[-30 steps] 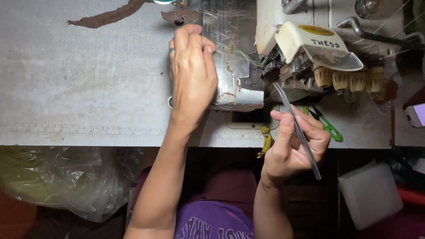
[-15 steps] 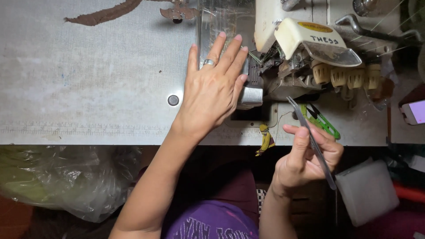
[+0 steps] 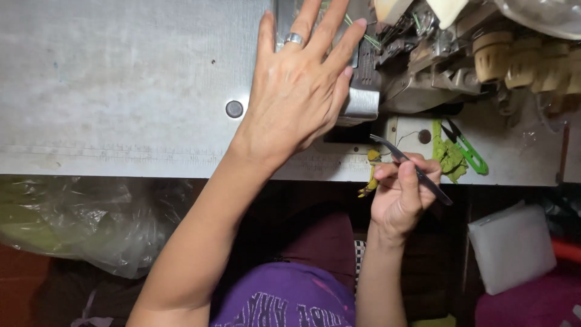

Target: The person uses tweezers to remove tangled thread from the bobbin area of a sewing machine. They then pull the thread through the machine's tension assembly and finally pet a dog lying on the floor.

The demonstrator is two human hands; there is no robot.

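Note:
My left hand (image 3: 299,91) lies flat with fingers spread on the metal bed (image 3: 360,100) of a sewing machine (image 3: 448,66), a ring on one finger. My right hand (image 3: 399,194) hovers at the table's front edge, pinching long dark tweezers (image 3: 411,169) whose tips point up-left toward the machine. Green threads run near my left fingertips. The machine's upper part is cut off by the top edge of the view.
Small green-handled thread snips (image 3: 466,148) and a scrap of green cloth (image 3: 448,158) lie on the grey table (image 3: 121,91) at right. A clear plastic bag (image 3: 91,224) hangs below the table at left; a white foam block (image 3: 511,245) sits lower right.
My left hand slid off the machine's cover and flattened with fingers spread on the bed. My right hand with the tweezers came slightly nearer the machine; the view moved closer.

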